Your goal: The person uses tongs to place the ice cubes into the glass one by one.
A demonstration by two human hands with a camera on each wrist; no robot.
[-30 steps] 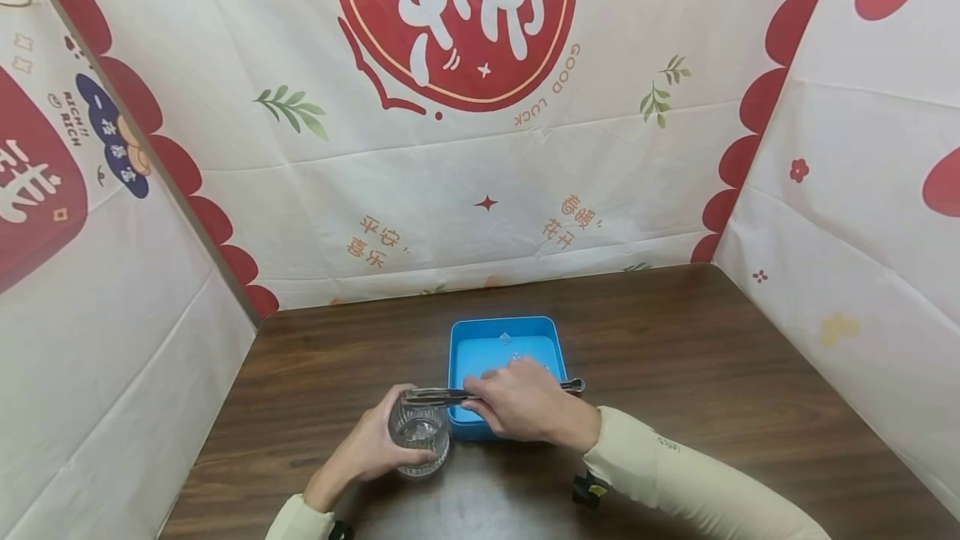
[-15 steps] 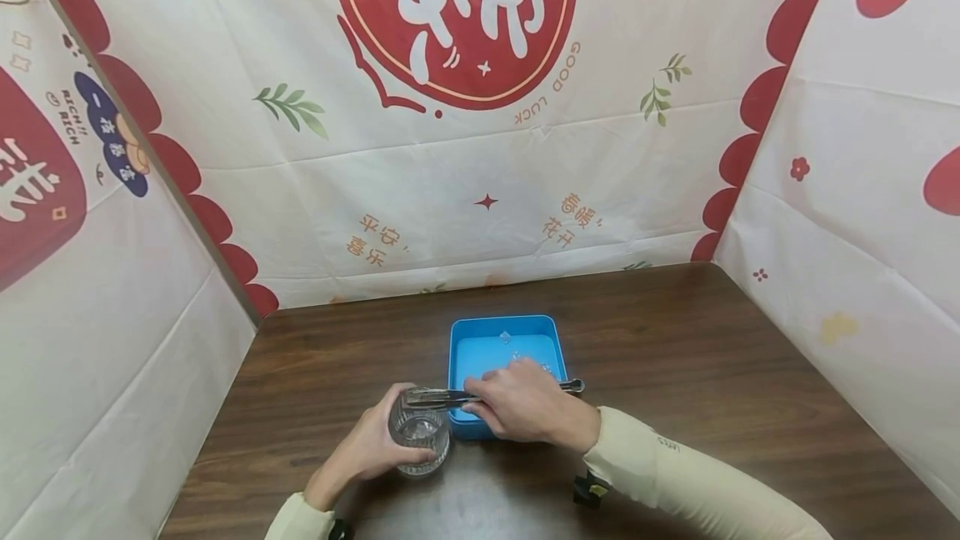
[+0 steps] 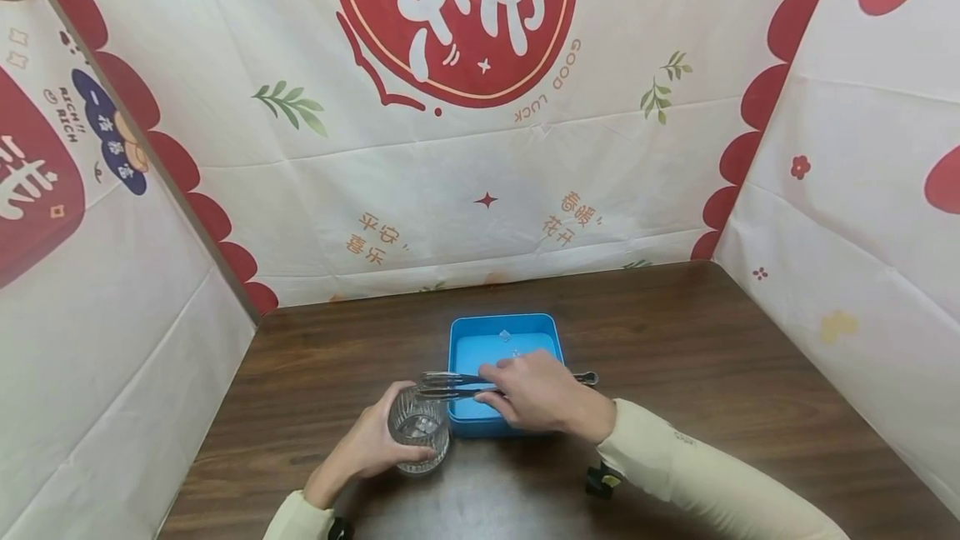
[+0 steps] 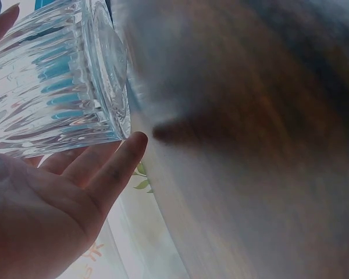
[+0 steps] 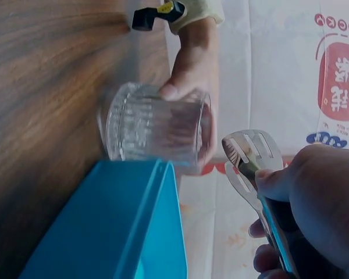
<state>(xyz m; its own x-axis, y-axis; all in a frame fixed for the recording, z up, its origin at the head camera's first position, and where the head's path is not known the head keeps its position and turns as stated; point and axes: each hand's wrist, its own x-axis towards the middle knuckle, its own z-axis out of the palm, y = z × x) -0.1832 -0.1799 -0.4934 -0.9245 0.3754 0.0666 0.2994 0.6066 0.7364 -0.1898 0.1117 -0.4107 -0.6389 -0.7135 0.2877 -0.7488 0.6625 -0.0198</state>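
My left hand (image 3: 375,436) holds a clear ribbed glass (image 3: 420,432) around its side, thumb toward the front. The left wrist view shows the ribbed wall of the glass (image 4: 52,87) and its base close to the tabletop. Some clear pieces (image 3: 423,423) lie at the bottom of the glass. My right hand (image 3: 543,394) grips metal tongs (image 3: 457,386) by the dark handle. Their two slotted ends stand apart just above the glass's right rim, with nothing seen between them. Under the right hand sits a blue square box (image 3: 502,426), partly covered; a clear piece (image 3: 505,336) lies inside near its back wall.
A dark wood-grain table (image 3: 660,332) carries everything. The blue box touches or nearly touches the glass's right side. Printed white cloth (image 3: 450,165) hangs behind the table and along both sides.
The tongs' ends have spread apart, and the right hand has moved a little right and away from the glass. My left hand stays on the glass.
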